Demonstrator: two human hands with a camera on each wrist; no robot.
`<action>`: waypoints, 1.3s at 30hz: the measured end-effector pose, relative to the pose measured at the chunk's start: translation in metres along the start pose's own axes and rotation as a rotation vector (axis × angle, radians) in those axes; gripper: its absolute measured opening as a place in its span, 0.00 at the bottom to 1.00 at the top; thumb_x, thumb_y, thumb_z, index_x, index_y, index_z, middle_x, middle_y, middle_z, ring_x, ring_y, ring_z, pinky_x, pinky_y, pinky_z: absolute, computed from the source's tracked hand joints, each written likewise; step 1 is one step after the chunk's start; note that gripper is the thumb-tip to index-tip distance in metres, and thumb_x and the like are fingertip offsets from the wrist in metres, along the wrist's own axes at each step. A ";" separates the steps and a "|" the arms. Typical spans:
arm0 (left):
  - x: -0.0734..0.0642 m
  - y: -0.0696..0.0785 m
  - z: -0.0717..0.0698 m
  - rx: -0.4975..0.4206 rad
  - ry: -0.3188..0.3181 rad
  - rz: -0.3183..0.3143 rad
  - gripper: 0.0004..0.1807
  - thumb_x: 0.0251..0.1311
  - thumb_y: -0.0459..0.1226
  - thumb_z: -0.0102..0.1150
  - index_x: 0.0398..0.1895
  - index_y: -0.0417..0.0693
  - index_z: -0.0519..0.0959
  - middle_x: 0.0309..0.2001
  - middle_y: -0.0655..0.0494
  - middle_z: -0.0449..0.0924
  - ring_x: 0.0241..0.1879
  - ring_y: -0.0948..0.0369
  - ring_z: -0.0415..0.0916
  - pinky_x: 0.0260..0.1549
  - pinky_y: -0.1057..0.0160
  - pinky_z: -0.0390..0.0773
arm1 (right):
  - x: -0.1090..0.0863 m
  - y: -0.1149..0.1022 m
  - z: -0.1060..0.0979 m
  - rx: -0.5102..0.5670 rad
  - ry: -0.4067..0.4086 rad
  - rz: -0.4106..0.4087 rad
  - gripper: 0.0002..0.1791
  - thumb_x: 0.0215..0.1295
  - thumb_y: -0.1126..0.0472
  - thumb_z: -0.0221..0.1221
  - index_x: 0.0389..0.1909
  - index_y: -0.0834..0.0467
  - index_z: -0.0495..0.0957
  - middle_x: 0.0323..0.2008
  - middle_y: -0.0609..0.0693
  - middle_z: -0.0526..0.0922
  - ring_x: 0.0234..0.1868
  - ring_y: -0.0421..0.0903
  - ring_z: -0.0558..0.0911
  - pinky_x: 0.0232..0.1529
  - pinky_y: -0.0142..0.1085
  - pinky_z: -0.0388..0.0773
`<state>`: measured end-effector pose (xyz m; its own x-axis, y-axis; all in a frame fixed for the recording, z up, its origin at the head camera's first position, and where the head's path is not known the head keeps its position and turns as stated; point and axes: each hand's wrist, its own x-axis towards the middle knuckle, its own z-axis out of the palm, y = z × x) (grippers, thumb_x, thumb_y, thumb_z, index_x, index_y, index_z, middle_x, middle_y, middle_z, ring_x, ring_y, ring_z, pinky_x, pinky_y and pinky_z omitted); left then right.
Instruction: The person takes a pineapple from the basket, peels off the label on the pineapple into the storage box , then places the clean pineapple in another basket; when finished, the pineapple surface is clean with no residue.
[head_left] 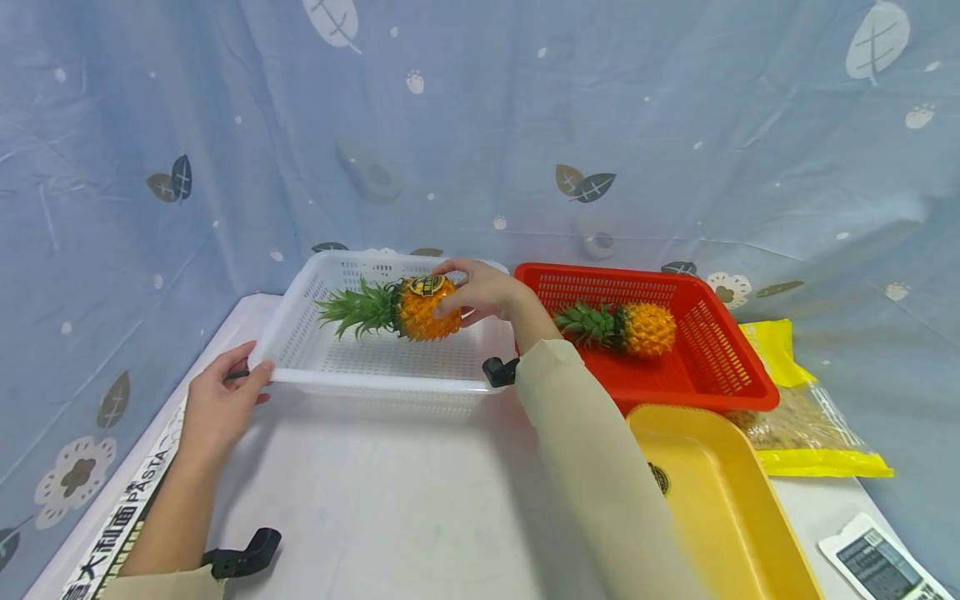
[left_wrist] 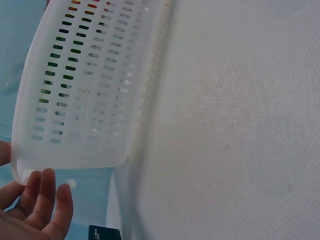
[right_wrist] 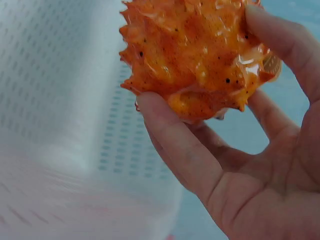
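My right hand [head_left: 483, 293] grips an orange pineapple [head_left: 423, 310] by its base, thumb on one side and fingers on the other. The pineapple lies sideways over the white perforated basket [head_left: 390, 382], its green crown to the left; whether it touches the bottom, I cannot tell. In the right wrist view, the fingers curl round the spiky orange skin [right_wrist: 185, 55]. At the basket's near left corner, my left hand [head_left: 225, 400] pinches the rim. The left wrist view has the basket's slotted side [left_wrist: 82, 100], with fingertips at its corner.
A red basket [head_left: 720, 400] adjoins on the right, with a smaller pineapple [head_left: 648, 329] inside. Nearer stands a yellow tray [head_left: 735, 500], partly behind my right sleeve. A yellow-edged clear bag [head_left: 810, 425], a white packet [head_left: 885, 562] and a pasta package [head_left: 123, 517] lie around.
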<state>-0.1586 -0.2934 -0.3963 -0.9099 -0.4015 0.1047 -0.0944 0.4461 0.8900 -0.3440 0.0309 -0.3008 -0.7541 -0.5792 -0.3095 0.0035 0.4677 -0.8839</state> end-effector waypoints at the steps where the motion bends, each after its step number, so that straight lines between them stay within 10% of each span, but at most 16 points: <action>1: 0.000 0.000 0.000 0.003 -0.001 -0.001 0.33 0.76 0.45 0.54 0.78 0.40 0.63 0.64 0.38 0.73 0.31 0.82 0.76 0.34 0.79 0.81 | -0.003 -0.003 -0.001 -0.007 0.009 -0.003 0.37 0.62 0.62 0.70 0.71 0.46 0.67 0.58 0.59 0.78 0.52 0.59 0.85 0.59 0.52 0.83; 28: 0.000 -0.003 0.005 0.002 0.006 -0.018 0.35 0.76 0.48 0.53 0.79 0.41 0.62 0.63 0.40 0.72 0.32 0.82 0.77 0.34 0.79 0.81 | -0.096 -0.014 0.006 0.047 0.218 -0.114 0.35 0.59 0.63 0.72 0.67 0.44 0.72 0.63 0.55 0.72 0.54 0.56 0.84 0.51 0.49 0.87; 39: 0.003 -0.007 0.001 -0.003 0.011 -0.037 0.35 0.75 0.46 0.56 0.78 0.40 0.63 0.52 0.61 0.73 0.32 0.82 0.78 0.33 0.79 0.82 | -0.136 -0.004 0.014 -0.050 0.261 -0.104 0.35 0.56 0.60 0.73 0.65 0.40 0.73 0.63 0.50 0.73 0.61 0.52 0.78 0.49 0.46 0.88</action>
<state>-0.1614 -0.2968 -0.4030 -0.9012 -0.4266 0.0769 -0.1264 0.4284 0.8947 -0.2326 0.0981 -0.2597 -0.8922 -0.4376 -0.1119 -0.1100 0.4508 -0.8858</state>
